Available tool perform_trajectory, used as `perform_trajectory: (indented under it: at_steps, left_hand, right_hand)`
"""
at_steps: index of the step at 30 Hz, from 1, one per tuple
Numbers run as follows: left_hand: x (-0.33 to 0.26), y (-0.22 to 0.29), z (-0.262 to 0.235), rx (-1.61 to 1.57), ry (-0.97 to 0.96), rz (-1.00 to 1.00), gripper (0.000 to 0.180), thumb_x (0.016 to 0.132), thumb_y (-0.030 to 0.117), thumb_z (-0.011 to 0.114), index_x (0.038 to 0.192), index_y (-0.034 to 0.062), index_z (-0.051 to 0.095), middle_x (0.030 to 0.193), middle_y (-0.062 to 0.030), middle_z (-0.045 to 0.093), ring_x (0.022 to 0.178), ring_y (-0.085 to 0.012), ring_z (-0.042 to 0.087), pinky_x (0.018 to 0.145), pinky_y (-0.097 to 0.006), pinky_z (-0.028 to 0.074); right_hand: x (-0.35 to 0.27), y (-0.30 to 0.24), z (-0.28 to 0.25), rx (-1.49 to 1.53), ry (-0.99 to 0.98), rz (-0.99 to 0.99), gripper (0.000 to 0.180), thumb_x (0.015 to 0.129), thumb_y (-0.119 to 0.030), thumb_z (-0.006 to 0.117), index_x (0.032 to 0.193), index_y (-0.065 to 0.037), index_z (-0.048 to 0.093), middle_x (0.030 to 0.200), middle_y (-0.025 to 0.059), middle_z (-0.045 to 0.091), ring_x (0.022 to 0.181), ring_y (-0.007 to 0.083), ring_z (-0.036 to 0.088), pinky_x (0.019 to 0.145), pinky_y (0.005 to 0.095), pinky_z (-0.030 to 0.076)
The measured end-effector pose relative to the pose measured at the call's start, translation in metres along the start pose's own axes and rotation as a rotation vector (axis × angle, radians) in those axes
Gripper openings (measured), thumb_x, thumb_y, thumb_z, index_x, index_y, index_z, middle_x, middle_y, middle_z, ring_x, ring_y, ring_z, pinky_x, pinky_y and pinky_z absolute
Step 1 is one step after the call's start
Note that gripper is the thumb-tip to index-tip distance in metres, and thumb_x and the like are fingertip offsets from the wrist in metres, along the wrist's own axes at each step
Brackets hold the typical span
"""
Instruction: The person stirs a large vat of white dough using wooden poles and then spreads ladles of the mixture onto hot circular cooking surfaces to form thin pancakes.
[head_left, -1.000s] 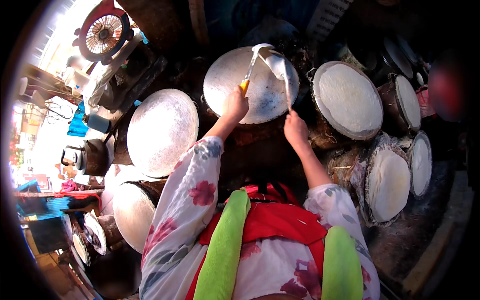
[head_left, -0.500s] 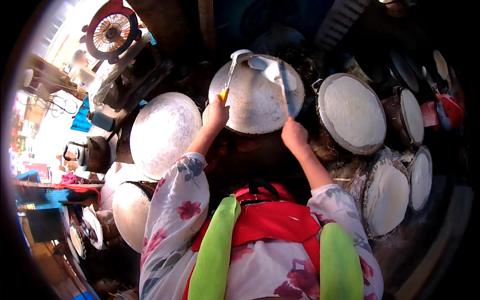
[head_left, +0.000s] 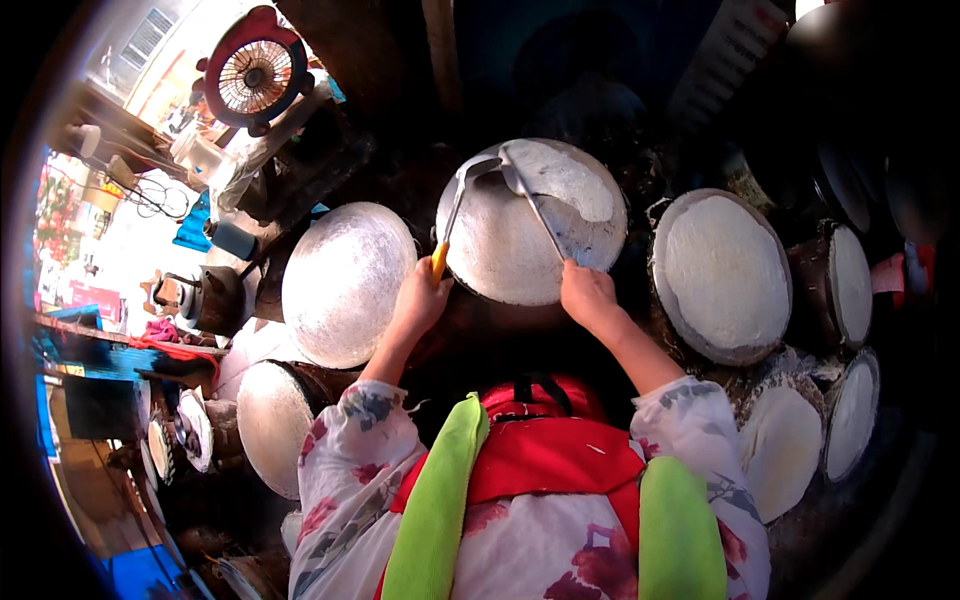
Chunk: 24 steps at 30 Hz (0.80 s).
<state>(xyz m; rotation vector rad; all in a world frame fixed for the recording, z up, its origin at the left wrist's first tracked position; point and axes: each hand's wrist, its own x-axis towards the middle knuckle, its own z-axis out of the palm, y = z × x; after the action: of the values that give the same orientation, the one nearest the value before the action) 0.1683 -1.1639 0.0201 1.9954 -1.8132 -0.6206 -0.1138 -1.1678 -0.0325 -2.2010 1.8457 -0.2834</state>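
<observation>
A round, pale griddle (head_left: 500, 250) is straight ahead of me, with white batter (head_left: 568, 178) spread over its far right part. My left hand (head_left: 420, 300) is closed around the yellow handle of a ladle (head_left: 454, 217), whose bowl is over the griddle's far left edge. My right hand (head_left: 590, 294) grips the thin handle of a second ladle (head_left: 540, 222). Its head is above the griddle beside the first ladle's bowl; whether the two touch I cannot tell. Bare griddle surface shows in the near half.
A bare round griddle (head_left: 345, 285) stands to the left, another (head_left: 272, 428) nearer me. On the right, griddles carry white sheets of batter (head_left: 722, 275), (head_left: 780, 450). A kettle (head_left: 215, 300) and a fan (head_left: 255, 78) are at far left.
The right ladle has swung left toward the left one, and the batter now lies spread along the griddle's far right. The view has shifted, so everything sits lower and more to the right.
</observation>
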Motion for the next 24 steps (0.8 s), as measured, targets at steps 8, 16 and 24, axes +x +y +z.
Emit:
perform_trajectory:
  at_steps: [8, 16, 24]
  left_hand:
    - [-0.019, -0.020, -0.009, -0.152, 0.007, -0.114, 0.047, 0.079, 0.022, 0.067, 0.115, -0.0021, 0.050, 0.093, -0.0275, 0.062, 0.089, -0.0432, 0.061, 0.077, -0.044, 0.048]
    - [-0.046, -0.019, -0.027, -0.440, -0.094, -0.334, 0.047, 0.085, 0.024, 0.064, 0.122, 0.0013, 0.046, 0.066, -0.0044, 0.052, 0.045, -0.0119, 0.048, 0.038, -0.028, 0.038]
    - [-0.069, -0.013, -0.039, -0.693, -0.125, -0.476, 0.041, 0.088, 0.021, 0.061, 0.121, 0.0034, 0.042, 0.058, -0.0009, 0.045, 0.039, -0.0090, 0.041, 0.033, -0.024, 0.030]
  right_hand:
    - [0.040, 0.037, -0.005, -0.131, -0.012, -0.081, 0.011, 0.079, -0.010, 0.053, 0.087, -0.002, 0.057, 0.072, 0.0165, 0.067, 0.069, 0.0306, 0.068, 0.062, 0.0382, 0.055]
    - [0.058, 0.082, -0.021, -0.047, 0.037, -0.063, 0.010, 0.082, -0.010, 0.049, 0.084, -0.003, 0.056, 0.069, 0.0202, 0.064, 0.068, 0.0359, 0.065, 0.061, 0.0441, 0.053]
    - [0.028, 0.041, -0.038, -0.073, -0.217, -0.351, 0.014, 0.081, -0.010, 0.047, 0.085, -0.003, 0.059, 0.075, 0.0210, 0.066, 0.071, 0.0359, 0.066, 0.065, 0.0447, 0.052]
